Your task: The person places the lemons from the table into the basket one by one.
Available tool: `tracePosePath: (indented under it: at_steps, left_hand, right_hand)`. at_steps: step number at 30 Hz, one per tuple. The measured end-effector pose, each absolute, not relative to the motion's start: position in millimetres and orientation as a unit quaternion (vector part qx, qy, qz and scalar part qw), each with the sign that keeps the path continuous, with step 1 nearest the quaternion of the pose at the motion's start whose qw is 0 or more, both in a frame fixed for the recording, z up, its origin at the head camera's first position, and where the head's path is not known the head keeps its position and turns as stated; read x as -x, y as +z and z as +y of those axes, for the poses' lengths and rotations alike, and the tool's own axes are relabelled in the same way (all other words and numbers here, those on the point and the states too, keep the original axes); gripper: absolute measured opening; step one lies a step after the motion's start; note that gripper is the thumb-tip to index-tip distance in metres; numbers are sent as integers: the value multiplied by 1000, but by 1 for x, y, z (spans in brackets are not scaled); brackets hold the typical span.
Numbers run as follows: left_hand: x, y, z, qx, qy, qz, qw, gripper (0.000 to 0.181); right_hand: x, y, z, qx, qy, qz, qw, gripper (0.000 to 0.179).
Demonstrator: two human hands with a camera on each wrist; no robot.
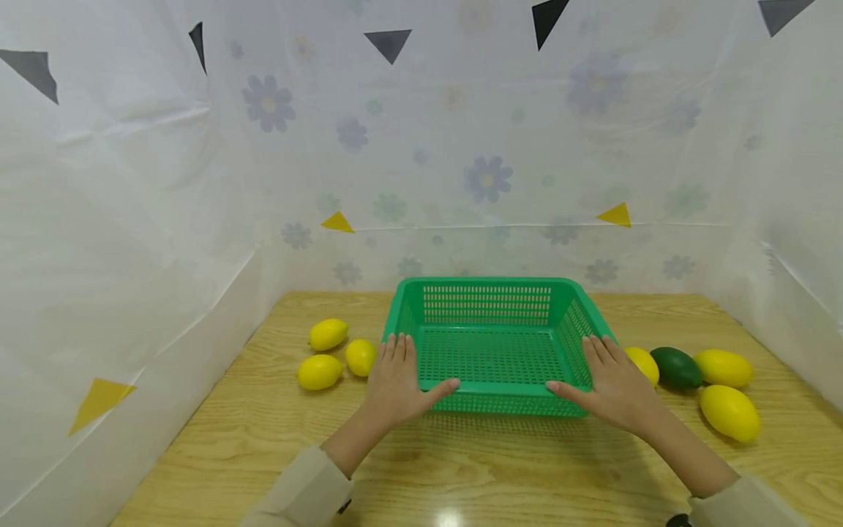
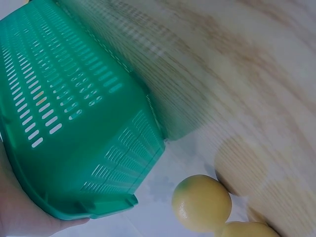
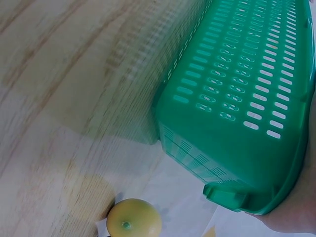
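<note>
A green plastic basket (image 1: 487,359) with slotted walls stands on the table, and nothing lies inside it. At its front left corner my left hand (image 1: 394,377) rests on the rim, fingers straight and pointing away, thumb along the front edge. The right hand (image 1: 612,384) lies the same way on the front right corner. From the left wrist, the basket's outer wall (image 2: 59,113) fills the left side, with part of the hand (image 2: 22,212) at the rim. In the right wrist view, the hand (image 3: 296,197) touches the basket's rim (image 3: 312,84).
Left of the basket lie three yellow lemons (image 1: 320,372). To its right are more lemons (image 1: 729,413) and a dark green, lemon-shaped fruit (image 1: 676,368). Behind the wooden table (image 1: 487,468) hangs a flowered white sheet (image 1: 448,132); similar sheeting encloses both sides.
</note>
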State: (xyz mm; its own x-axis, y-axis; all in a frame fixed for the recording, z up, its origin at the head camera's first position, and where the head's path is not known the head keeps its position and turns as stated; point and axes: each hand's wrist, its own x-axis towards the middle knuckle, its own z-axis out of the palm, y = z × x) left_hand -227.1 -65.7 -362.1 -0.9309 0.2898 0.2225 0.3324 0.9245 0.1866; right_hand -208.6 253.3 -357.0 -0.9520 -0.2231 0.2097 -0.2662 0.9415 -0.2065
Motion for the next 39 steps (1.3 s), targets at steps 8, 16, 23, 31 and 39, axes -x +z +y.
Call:
tracePosePath:
  at_steps: [8,16,23,31,39]
  left_hand:
    - [224,-362,-66,159,-109,-976,96,105]
    - [222,-360,-65,157,-115,-977,83,102]
    - [220,-360,-66,159,-121,-977,79,102]
    - [218,-362,-67,163,-123,-975,91,106]
    - [217,-363,-66,165,-129,-973,101,106]
  right_hand:
    - [208,-357,254,-131,119,-980,95,98]
    - [207,-358,254,-131,124,-979,94,99]
    - [204,-357,253,-128,126,-979,94,98]
    - [201,-358,253,-127,122,-980,97,99]
    - [199,-357,254,-130,130,-979,93,98]
